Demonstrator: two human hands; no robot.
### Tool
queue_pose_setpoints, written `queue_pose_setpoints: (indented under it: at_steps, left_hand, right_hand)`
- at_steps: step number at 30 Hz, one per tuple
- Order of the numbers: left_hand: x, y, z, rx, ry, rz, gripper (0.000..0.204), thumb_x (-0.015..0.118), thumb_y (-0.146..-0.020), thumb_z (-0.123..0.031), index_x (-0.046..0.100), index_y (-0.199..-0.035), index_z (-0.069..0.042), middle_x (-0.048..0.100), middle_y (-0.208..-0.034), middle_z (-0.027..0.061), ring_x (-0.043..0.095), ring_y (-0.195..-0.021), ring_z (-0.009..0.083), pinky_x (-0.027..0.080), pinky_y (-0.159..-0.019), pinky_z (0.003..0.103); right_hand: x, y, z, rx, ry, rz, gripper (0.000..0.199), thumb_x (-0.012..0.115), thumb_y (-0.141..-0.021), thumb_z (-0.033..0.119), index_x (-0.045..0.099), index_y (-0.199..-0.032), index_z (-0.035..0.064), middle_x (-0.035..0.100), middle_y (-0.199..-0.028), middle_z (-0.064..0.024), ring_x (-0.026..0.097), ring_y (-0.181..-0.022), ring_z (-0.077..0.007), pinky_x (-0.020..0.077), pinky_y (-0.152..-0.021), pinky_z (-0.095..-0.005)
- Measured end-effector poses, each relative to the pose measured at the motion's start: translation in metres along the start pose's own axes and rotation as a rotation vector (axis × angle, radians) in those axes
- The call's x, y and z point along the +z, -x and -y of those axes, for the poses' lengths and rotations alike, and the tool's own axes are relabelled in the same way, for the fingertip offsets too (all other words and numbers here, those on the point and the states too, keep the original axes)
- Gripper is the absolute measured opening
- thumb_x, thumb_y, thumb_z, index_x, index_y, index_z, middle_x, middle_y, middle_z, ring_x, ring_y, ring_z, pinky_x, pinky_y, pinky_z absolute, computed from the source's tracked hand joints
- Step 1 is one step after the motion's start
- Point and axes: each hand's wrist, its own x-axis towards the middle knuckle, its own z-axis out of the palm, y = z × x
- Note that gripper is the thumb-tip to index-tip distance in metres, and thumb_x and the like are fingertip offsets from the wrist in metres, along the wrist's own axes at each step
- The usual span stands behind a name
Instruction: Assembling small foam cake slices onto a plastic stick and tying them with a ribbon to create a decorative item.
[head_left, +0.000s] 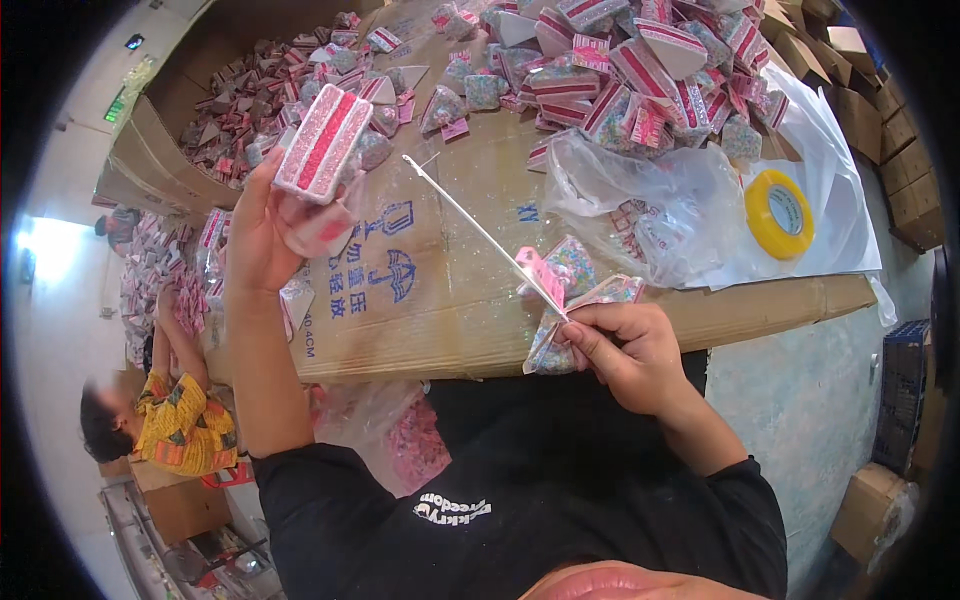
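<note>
My left hand is raised over the left of the cardboard-covered table. Its fingers are closed on a glittery cake-slice-shaped piece with pink, white and red stripes; a pinkish, see-through part hangs beneath it. Near the table's front edge my right hand pinches the lower end of a thin white stick, which slants up and left to a small hooked tip. Against those fingers lie a pink tag and a speckled glitter pouch. The fingers partly cover where these parts meet.
A carton full of similar pieces stands far left. More are heaped at the back right. Nearby lie a crumpled clear bag, white sheets and a yellow tape roll. A person in yellow works at left.
</note>
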Motion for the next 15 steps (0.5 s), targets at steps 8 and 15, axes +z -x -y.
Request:
queue_pose_setpoints:
  at_steps: [8,15]
  left_hand:
    - [0.020,0.012,-0.005,0.037,-0.035,0.220,0.043,0.050,-0.102,-0.035,0.056,-0.129,-0.002,0.069,-0.116,0.0149,0.070,-0.097,0.0268,0.059,-0.080,0.037]
    - [0.026,0.020,-0.002,0.044,0.044,0.246,0.050,0.041,-0.105,-0.036,0.048,-0.137,0.002,0.066,-0.123,0.0187,0.069,-0.102,0.0318,0.059,-0.084,0.041]
  right_hand:
    - [0.006,-0.001,-0.001,-0.037,-0.026,0.041,0.016,0.064,-0.093,0.009,0.072,-0.098,-0.0033,0.069,-0.073,-0.0102,0.063,-0.063,-0.0121,0.0478,-0.058,-0.0278]
    - [0.004,0.000,-0.003,0.001,-0.076,0.063,0.017,0.063,-0.094,0.010,0.072,-0.098,-0.0038,0.067,-0.069,-0.0075,0.061,-0.062,-0.0090,0.0475,-0.058,-0.0265]
